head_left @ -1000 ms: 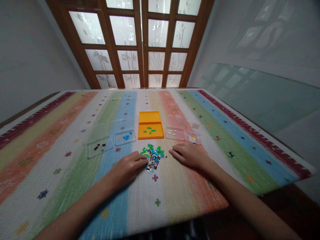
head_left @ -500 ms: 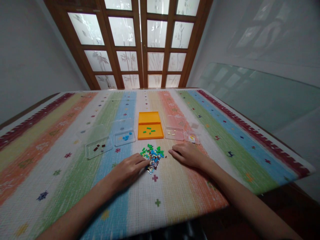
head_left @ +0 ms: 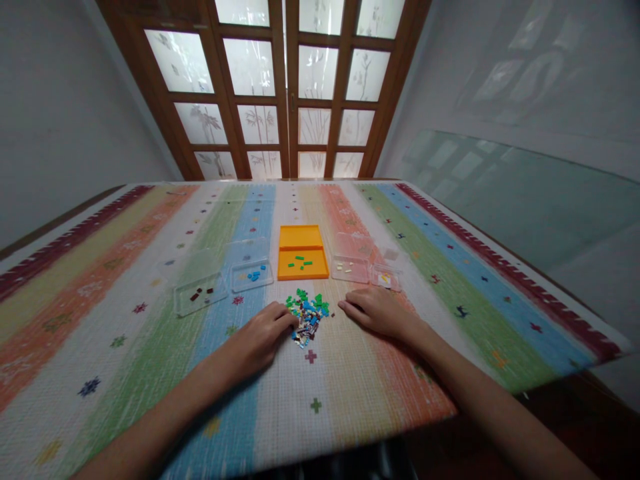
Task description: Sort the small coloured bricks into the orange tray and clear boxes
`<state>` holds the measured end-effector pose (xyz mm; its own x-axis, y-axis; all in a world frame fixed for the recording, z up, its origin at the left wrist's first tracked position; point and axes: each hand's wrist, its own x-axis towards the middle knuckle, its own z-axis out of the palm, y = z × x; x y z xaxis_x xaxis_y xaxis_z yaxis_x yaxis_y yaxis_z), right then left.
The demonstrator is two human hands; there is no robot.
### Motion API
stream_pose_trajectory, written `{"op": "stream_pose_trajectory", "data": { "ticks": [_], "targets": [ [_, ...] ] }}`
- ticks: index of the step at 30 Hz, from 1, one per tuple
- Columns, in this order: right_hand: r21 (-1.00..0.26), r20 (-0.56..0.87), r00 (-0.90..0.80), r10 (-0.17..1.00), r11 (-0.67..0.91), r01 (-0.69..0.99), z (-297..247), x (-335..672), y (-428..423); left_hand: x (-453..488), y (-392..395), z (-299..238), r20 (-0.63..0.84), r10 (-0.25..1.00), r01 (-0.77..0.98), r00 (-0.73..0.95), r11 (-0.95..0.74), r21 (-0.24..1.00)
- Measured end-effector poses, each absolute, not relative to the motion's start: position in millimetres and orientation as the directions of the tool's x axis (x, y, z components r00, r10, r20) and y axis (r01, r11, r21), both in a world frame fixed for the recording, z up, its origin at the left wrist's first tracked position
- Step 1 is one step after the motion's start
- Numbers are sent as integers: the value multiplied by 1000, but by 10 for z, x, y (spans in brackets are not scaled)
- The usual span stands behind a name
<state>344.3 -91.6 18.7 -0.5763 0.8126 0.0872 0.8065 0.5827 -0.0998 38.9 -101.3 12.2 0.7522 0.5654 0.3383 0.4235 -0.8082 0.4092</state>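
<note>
A small heap of mixed toy bricks (head_left: 311,315) in green, blue, brown, white and cream lies on the striped tablecloth. At its left edge is my left hand (head_left: 273,330), fingertips curled down and drawn together among the nearest bricks; whatever they pinch is hidden. My right hand (head_left: 377,310) rests on the cloth to the right of the heap, apart from it, fingers lying loosely and holding nothing visible. Behind the heap stands an orange case (head_left: 303,275), lid folded back, with several green bricks (head_left: 300,259) inside.
Left of the orange case are a clear box (head_left: 253,289) with blue bricks and another clear box (head_left: 200,309) with brown ones. To its right, one clear box (head_left: 350,279) holds cream bricks, and a smaller box (head_left: 395,287) holds yellow pieces, close behind my right hand.
My left hand's fingers have bent inward at the heap's left edge, where they were stretched further over it before. My right hand stays put. The view has shifted slightly.
</note>
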Motion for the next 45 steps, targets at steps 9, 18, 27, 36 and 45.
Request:
{"op": "stream_pose_trajectory", "data": {
  "ticks": [9,18,27,36,45],
  "targets": [
    [-94,87,-569,818,576,812,165,3453,-904,422,-1045,103,348,530,415,773,-838,353],
    [-110,69,-554,829,559,822,203,3436,-927,164,-814,354,513,515,437,687,-857,275],
    [-126,58,-558,828,561,818,180,3450,-911,-741,-409,624,438,766,725,470,-619,302],
    [-116,52,-554,831,557,823,175,3460,-909,-886,-269,435,286,862,797,418,-499,340],
    [-130,60,-553,831,556,821,158,3467,-912,-871,-280,422,240,881,820,407,-468,329]
  ]
}}
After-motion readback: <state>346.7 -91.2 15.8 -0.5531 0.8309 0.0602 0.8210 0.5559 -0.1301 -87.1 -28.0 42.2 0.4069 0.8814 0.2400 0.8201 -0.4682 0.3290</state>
